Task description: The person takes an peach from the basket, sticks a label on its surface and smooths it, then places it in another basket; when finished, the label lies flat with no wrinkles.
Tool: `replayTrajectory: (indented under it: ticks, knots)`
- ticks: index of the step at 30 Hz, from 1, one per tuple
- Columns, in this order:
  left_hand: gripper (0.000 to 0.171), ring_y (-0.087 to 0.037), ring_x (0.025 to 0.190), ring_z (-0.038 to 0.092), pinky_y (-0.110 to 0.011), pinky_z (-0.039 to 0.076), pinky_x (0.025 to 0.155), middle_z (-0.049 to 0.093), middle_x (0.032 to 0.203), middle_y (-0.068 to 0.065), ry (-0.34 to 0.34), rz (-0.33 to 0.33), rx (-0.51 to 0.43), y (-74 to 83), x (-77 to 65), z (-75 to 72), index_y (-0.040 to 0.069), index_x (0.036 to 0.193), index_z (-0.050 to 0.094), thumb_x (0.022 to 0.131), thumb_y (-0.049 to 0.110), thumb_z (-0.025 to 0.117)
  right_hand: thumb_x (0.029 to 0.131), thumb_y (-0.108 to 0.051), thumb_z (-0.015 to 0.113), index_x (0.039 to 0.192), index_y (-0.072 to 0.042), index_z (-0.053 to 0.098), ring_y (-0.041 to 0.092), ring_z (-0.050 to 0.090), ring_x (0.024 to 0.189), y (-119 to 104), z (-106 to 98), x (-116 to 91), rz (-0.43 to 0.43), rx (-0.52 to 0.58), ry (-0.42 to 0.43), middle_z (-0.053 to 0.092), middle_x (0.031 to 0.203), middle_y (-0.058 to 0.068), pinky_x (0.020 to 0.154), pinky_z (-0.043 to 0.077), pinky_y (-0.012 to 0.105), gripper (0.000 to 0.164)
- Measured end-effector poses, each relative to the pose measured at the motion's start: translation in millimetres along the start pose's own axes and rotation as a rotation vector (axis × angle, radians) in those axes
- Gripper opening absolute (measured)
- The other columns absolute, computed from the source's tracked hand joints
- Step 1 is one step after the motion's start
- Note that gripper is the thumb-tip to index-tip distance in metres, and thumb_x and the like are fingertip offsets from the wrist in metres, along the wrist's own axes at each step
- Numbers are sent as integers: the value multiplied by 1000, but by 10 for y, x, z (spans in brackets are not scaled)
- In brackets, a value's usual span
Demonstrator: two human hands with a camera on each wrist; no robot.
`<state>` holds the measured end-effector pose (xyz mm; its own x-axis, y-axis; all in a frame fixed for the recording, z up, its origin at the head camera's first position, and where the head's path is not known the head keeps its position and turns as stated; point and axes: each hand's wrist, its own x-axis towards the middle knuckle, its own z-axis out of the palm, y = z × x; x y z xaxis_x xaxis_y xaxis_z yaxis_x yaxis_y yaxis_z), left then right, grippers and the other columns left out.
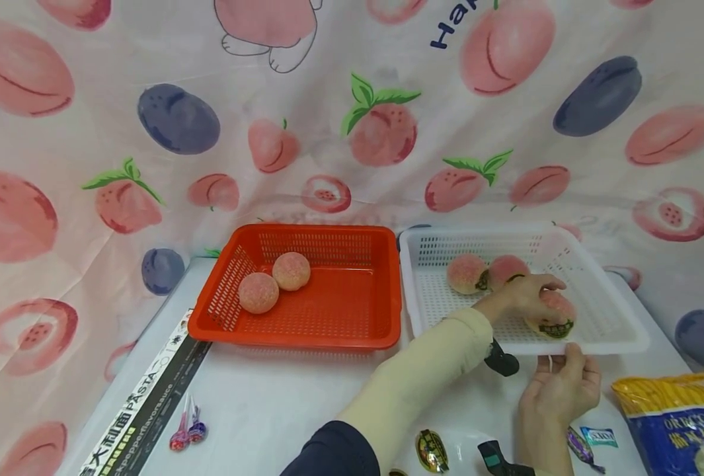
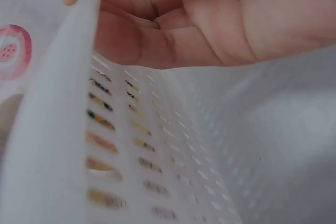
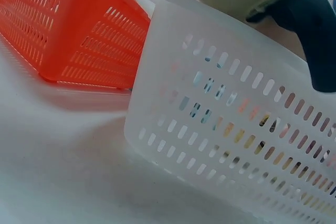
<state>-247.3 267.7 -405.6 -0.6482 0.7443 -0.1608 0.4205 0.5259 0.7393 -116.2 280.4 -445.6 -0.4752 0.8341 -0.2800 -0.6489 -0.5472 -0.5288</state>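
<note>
Looks like smooth, glossy plastic on the red basket [image 1: 340, 304], and duller, milky plastic on the white basket [image 1: 610, 334]. Looks matt on the peaches [image 1: 465, 273]. Reads as matt cloth along the sleeve [image 1: 420, 373]. Shines as crinkled plastic film on the bag [image 1: 679, 410], and gleams smoothly across the table [image 1: 274, 396].

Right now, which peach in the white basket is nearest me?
The peach under your left hand, closest to the front rim of the white basket; the other two peaches sit farther back.
</note>
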Motion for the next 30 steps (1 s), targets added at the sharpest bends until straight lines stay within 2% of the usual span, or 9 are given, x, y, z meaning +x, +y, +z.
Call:
replayTrajectory:
  ticks: [3,8,10,13,16,19,24,27,30]
  knots:
    - [56,5,116,42,-9,38,84,41,131,19,5,15,-45,-3,-50,-61,33,126,42,77,29,68,74,-4,68,103,0,52,26,54,103,12,9,0,7,22,-25,50,122,15,90,45,39,33]
    - [52,-2,122,40,-9,36,89,44,131,14,28,100,-86,-26,-192,-209,27,129,42,81,27,63,74,-3,67,103,-1,50,28,52,108,31,16,14,16,34,-49,48,124,14,90,44,40,34]
    - [50,-2,118,44,-8,36,88,46,129,12,43,134,-110,-29,-281,-288,25,129,41,83,27,60,74,-3,67,104,-1,49,28,52,108,31,23,31,19,29,-51,48,124,13,91,44,40,35]
    - [44,0,108,51,-7,40,82,52,123,9,74,181,-207,-27,-451,-414,22,127,44,85,25,58,74,-3,67,105,-2,48,27,52,106,20,19,52,24,19,-39,47,123,12,90,45,39,36]
    - [38,2,97,55,-11,45,75,57,114,8,94,209,-364,-40,-716,-539,20,124,47,87,22,56,75,-4,67,105,-3,48,27,52,107,4,1,76,40,20,-22,46,124,10,89,46,39,35]
    - [32,1,88,57,-16,49,73,60,104,7,138,212,-539,-65,-1063,-643,20,120,52,88,23,55,77,-5,66,106,-4,48,27,51,109,-7,-28,86,58,12,-12,46,125,9,89,46,39,34]
    - [26,-8,81,61,-29,51,79,62,100,-7,220,275,-810,-230,-1627,-695,10,115,54,89,17,52,79,-8,64,109,-6,49,26,50,112,-16,-65,95,68,-11,-29,45,127,7,88,47,37,34]
    - [25,-12,81,61,-34,50,81,61,99,-11,263,277,-891,-441,-1887,-643,6,113,53,90,16,50,78,-8,66,103,-6,50,23,56,94,-12,-69,93,77,-4,-35,47,120,7,71,52,28,30]
    - [28,-14,83,61,-33,49,82,60,97,-7,288,255,-933,-652,-2115,-584,4,113,52,91,19,49,76,-7,67,98,-5,50,20,52,73,-13,-65,103,82,3,-33,47,115,9,50,44,25,29]
